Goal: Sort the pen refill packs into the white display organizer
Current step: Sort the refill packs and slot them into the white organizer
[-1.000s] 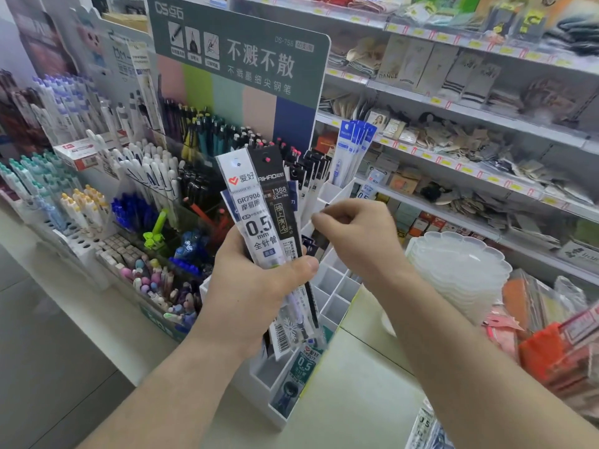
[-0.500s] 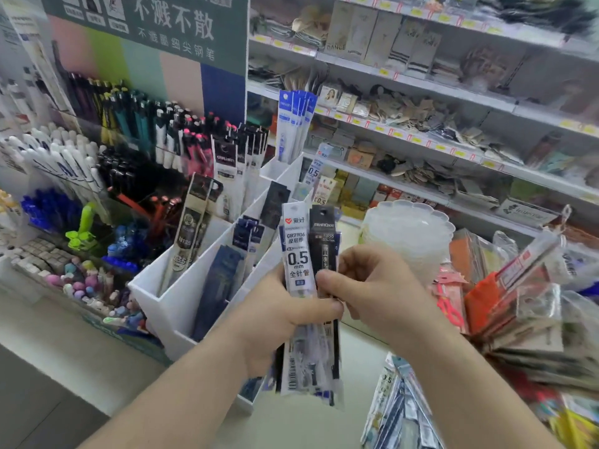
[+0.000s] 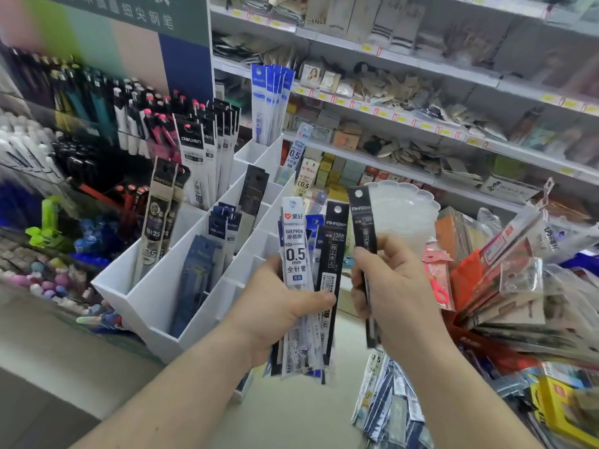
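Observation:
My left hand [image 3: 275, 312] grips a bundle of pen refill packs [image 3: 308, 270], a white "0.5" pack in front and a black pack beside it. Just to the right, my right hand [image 3: 389, 293] holds a single black refill pack [image 3: 363, 215] upright, apart from the bundle. The white display organizer [image 3: 152, 293] stands to the left of both hands. Its compartments hold black, beige and blue refill packs; tall blue-and-white packs [image 3: 272, 102] stand in its far cell.
Pen displays [image 3: 97, 102] fill the left behind the organizer. More refill packs [image 3: 389, 403] lie on the counter below my right arm. A stack of clear scalloped trays [image 3: 405, 215] and a heap of packaged goods [image 3: 518, 286] sit to the right. Stocked shelves run behind.
My right hand has pulled one black pack out of the bundle and moved it right. The view has shifted right and closer to the organizer.

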`<act>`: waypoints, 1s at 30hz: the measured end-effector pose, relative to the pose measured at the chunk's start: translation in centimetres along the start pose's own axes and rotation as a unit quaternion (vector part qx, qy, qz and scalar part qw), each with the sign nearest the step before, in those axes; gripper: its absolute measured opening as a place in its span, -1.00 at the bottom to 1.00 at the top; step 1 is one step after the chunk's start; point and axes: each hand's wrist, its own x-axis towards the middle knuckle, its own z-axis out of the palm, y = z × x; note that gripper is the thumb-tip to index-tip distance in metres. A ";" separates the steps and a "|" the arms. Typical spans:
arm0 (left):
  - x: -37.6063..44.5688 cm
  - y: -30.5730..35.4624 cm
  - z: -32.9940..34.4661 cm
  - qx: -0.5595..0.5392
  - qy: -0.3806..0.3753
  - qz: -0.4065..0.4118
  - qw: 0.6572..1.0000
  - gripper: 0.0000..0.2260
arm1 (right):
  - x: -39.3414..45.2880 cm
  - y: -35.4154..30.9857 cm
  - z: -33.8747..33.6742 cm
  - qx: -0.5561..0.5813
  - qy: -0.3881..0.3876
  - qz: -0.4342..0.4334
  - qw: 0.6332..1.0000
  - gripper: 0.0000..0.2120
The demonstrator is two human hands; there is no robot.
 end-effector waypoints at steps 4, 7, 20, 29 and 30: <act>0.1 -0.4 0.4 0.016 -0.014 0.026 0.999 -0.57 | -0.4 0.8 0.7 -0.083 -0.024 -0.032 0.996 -0.87; 0.0 -0.5 0.3 -0.009 -0.019 0.026 0.999 -0.64 | -0.3 1.2 0.5 -0.040 -0.035 -0.002 0.999 -0.95; 0.1 -1.1 -0.6 -0.009 -0.009 -0.021 1.000 -0.72 | 0.9 0.4 -1.4 0.077 0.025 0.104 0.991 -0.86; -0.5 -1.8 0.6 -0.039 -0.042 -0.028 0.998 -0.54 | 0.0 1.4 0.8 0.119 -0.054 0.110 0.985 -0.86; -0.6 -1.8 0.6 -0.042 -0.027 -0.021 0.999 -0.59 | 0.1 1.4 0.6 0.110 -0.042 0.122 0.985 -0.81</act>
